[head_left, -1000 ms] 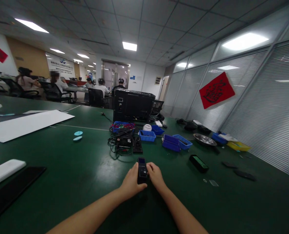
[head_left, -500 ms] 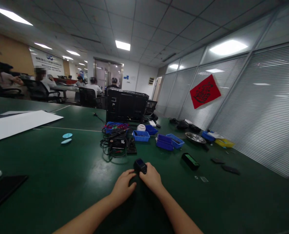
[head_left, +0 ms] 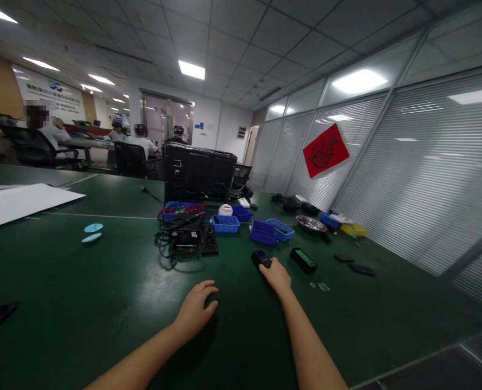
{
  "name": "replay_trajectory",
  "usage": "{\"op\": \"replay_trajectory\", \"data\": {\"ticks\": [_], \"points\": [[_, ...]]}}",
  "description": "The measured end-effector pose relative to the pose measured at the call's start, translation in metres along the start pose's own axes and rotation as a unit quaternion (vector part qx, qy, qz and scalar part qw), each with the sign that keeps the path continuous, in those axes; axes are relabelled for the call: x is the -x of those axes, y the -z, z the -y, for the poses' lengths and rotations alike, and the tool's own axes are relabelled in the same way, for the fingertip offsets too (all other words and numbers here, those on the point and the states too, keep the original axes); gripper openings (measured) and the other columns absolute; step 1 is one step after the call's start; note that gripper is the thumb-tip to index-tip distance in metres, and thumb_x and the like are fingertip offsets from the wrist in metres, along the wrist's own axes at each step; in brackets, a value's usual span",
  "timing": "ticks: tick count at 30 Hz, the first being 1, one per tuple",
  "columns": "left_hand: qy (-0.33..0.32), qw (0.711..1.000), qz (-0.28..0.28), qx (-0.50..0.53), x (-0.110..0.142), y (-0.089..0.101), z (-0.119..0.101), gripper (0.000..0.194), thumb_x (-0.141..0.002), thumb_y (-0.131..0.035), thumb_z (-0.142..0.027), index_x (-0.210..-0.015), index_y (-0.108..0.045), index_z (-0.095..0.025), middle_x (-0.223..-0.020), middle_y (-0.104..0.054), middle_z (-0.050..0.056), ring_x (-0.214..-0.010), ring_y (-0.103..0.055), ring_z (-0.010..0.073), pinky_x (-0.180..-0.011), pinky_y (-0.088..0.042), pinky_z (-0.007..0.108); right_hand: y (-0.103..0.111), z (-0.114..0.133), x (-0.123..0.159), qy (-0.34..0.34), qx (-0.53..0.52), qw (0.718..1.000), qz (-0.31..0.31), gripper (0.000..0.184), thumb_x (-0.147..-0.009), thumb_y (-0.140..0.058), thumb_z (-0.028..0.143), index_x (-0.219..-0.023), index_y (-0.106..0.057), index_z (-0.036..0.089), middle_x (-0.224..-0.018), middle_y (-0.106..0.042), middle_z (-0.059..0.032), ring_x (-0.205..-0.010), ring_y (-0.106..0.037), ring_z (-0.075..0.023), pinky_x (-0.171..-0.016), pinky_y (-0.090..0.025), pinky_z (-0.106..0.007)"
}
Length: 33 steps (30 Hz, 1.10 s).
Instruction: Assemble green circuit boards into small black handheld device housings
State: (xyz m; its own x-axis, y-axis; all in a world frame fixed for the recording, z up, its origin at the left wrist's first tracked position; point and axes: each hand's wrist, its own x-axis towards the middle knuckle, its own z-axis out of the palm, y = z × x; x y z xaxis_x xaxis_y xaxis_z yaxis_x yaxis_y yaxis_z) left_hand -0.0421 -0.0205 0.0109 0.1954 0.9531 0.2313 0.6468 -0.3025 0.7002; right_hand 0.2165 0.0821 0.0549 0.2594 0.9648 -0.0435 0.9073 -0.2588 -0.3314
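My right hand [head_left: 277,276] is closed around the near end of a small black handheld device [head_left: 260,258] with a dark screen at its far end. My left hand [head_left: 195,307] hovers over or rests on the green table [head_left: 115,325], its fingers apart and nothing in them. Just right of the right hand lies a black case with a green panel [head_left: 304,260]. A small ring [head_left: 312,285] and a clear plastic piece [head_left: 324,287] lie nearer to me.
Beyond the hands are a tangle of black cables [head_left: 176,238], blue bins [head_left: 225,224], a white ball [head_left: 225,209] and a black monitor [head_left: 200,173] seen from behind. A metal bowl [head_left: 311,224] and yellow tray [head_left: 353,230] stand right. Two light-blue pieces [head_left: 93,228] lie left.
The device passed from my left hand to my right, which carried it rightward toward the black case. My left hand let go and drew back left. The view has turned right.
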Motion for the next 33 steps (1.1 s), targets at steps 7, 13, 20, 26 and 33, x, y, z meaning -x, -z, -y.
{"op": "replay_trajectory", "data": {"ticks": [7, 13, 20, 26, 33], "points": [[-0.002, 1.000, 0.001, -0.006, 0.001, 0.002, -0.004, 0.027, -0.073, -0.050, -0.024, -0.098, -0.061, -0.023, -0.120, -0.053, 0.005, -0.112, -0.047, 0.0196, -0.098, -0.034, 0.036, -0.003, -0.008, -0.007, 0.009, 0.007, 1.000, -0.001, 0.050, -0.075, -0.038, 0.057, -0.099, -0.055, 0.017, -0.100, -0.061, -0.0137, -0.093, -0.057, -0.0266, -0.068, -0.043, -0.034], [-0.006, 1.000, 0.001, -0.011, 0.001, 0.001, -0.003, 0.028, -0.073, -0.050, -0.024, -0.099, -0.061, -0.023, -0.120, -0.053, 0.005, -0.112, -0.047, 0.0192, -0.098, -0.034, 0.035, -0.003, -0.007, -0.006, -0.014, 0.007, 1.000, -0.004, 0.049, -0.073, -0.042, 0.057, -0.096, -0.056, 0.016, -0.099, -0.061, -0.0132, -0.090, -0.058, -0.0266, -0.065, -0.044, -0.033], [0.001, 1.000, 0.009, -0.010, 0.000, 0.001, -0.002, 0.028, -0.073, -0.050, -0.024, -0.099, -0.061, -0.022, -0.121, -0.052, 0.005, -0.112, -0.047, 0.0191, -0.099, -0.033, 0.036, 0.016, 0.002, 0.012, 0.001, -0.060, 0.983, -0.173, 0.047, -0.075, -0.041, 0.054, -0.101, -0.054, 0.016, -0.105, -0.056, -0.0139, -0.099, -0.051, -0.0278, -0.076, -0.042, -0.037], [0.000, 1.000, 0.004, 0.004, 0.000, 0.001, -0.002, 0.031, -0.073, -0.050, -0.024, -0.102, -0.059, -0.022, -0.121, -0.052, 0.004, -0.113, -0.046, 0.0193, -0.100, -0.033, 0.036, 0.018, 0.015, 0.027, 0.154, -0.238, 0.927, -0.244, 0.052, -0.079, -0.040, 0.049, -0.118, -0.045, 0.014, -0.116, -0.049, -0.0140, -0.109, -0.044, -0.0244, -0.090, -0.037, -0.033], [0.036, 0.994, -0.078, 0.072, -0.001, -0.004, 0.001, 0.066, -0.069, -0.050, -0.018, -0.131, -0.027, -0.023, -0.135, -0.034, 0.006, -0.107, -0.050, 0.0175, -0.083, -0.046, 0.031, -0.025, 0.041, 0.037, 0.177, -0.452, 0.852, 0.198, 0.042, -0.075, -0.043, 0.057, -0.083, -0.055, 0.017, -0.058, -0.052, 0.0011, -0.043, -0.046, -0.0112, -0.036, -0.038, -0.023]]}}
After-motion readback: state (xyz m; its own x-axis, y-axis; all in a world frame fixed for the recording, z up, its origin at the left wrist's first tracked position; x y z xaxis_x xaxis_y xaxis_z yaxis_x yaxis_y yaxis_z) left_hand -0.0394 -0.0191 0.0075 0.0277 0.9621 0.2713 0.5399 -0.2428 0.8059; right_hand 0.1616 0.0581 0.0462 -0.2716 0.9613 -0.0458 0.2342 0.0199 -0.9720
